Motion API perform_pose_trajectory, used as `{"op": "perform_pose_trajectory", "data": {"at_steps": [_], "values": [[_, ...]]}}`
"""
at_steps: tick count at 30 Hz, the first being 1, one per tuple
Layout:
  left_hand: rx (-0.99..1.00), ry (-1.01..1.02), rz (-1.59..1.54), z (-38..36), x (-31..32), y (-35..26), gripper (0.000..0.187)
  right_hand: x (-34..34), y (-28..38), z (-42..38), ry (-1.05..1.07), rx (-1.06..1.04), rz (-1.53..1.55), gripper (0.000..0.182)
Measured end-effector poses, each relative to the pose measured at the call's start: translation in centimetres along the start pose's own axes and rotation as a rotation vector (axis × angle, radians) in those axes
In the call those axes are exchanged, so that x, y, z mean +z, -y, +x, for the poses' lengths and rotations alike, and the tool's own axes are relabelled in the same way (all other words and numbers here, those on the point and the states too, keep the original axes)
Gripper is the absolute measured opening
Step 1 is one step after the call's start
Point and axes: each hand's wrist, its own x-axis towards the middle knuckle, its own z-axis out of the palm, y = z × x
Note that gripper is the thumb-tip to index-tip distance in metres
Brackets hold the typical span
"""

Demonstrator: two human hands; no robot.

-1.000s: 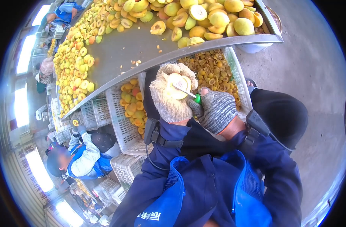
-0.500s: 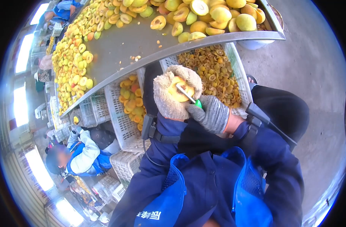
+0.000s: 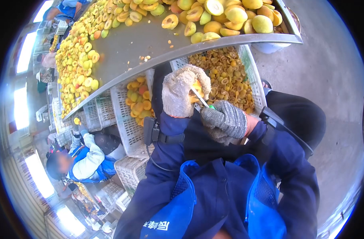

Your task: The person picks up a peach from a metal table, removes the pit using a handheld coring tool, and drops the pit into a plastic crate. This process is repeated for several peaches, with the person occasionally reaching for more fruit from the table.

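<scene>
While the left hand (image 3: 181, 95), in a cream knit glove, curls its grip around a halved yellow peach (image 3: 197, 88) and tips the cut face toward the other hand, the right hand (image 3: 226, 118), in a grey knit glove, has its grip closed on a green-handled pitting knife (image 3: 202, 99) whose thin metal blade reaches into the fruit's hollow. Held this way, the peach sits above a white plastic crate (image 3: 251, 79) filled with pits and scraps, so anything cut loose would likely drop straight into it. Just to the left stands a second white crate (image 3: 124, 119) holding cleaned peach halves (image 3: 138, 99). Above both runs the steel bench (image 3: 130, 47), its raised rim keeping a heap of whole and halved peaches (image 3: 226, 16) from rolling off, within easy reach of the hands. Lower left, a co-worker in a blue vest (image 3: 84, 163) sits by more empty crates (image 3: 130, 173).
</scene>
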Motion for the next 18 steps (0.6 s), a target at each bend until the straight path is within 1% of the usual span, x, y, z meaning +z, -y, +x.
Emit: {"op": "perform_pose_trajectory", "data": {"at_steps": [1, 3, 4, 6, 7, 8, 10, 11, 12, 14, 15, 16, 17, 18], "values": [[0.001, 0.002, -0.001, 0.3, 0.1, 0.3, 0.043, -0.1, -0.2, 0.1, -0.002, -0.001, -0.001, 0.045], [0.106, -0.039, -0.096, 0.5, 0.5, 1.4, 0.044, 0.3, -1.0, 0.4, 0.181, -0.007, 0.338, 0.049], [0.108, -0.039, -0.098, 0.6, 0.5, 2.0, 0.044, 0.5, -1.1, 0.3, 0.180, -0.007, 0.336, 0.049], [-0.060, 0.056, -0.664, 1.2, 0.8, 2.3, 0.036, 0.9, -0.8, 0.1, 0.119, -0.105, 0.312, 0.046], [-0.304, -0.031, -1.071, 1.5, 0.6, 2.2, 0.039, 1.0, -0.7, 0.2, 0.047, -0.111, 0.072, 0.044], [-0.296, -0.030, -1.074, 2.0, 0.2, 2.8, 0.039, 1.2, -1.0, 0.5, 0.049, -0.110, 0.064, 0.044], [-0.381, 0.039, -1.077, 2.2, -1.2, 4.5, 0.040, 2.3, -2.5, 1.1, -0.180, -0.459, -0.201, 0.042], [-0.314, -0.041, -0.943, 1.9, -0.6, 3.4, 0.042, 2.1, -2.1, 0.3, -0.208, -0.235, 0.017, 0.039], [-0.188, -0.237, -0.741, 1.8, 0.4, 3.5, 0.043, 1.4, -3.3, 0.4, -0.303, -0.220, 0.068, 0.039], [-0.058, -0.248, -0.484, 1.5, -0.7, 2.8, 0.037, 0.5, -4.9, 1.3, -0.321, -0.162, 0.628, 0.042], [0.085, -0.361, -0.157, 1.1, -1.2, 2.3, 0.036, -0.1, -4.8, 1.9, -0.484, 0.014, 0.742, 0.044], [0.236, -0.461, 0.172, 0.6, -1.8, 1.5, 0.036, -0.4, -4.3, 2.2, -0.478, -0.003, 0.732, 0.044], [0.254, -0.430, 0.306, 0.0, -4.9, 1.6, 0.024, -0.4, -4.0, 2.1, -0.589, 0.010, 0.681, 0.044], [0.133, -0.417, 0.215, -1.1, -7.8, 0.7, 0.016, -0.3, -3.8, 2.1, -0.699, 0.026, 0.633, 0.045]]}}
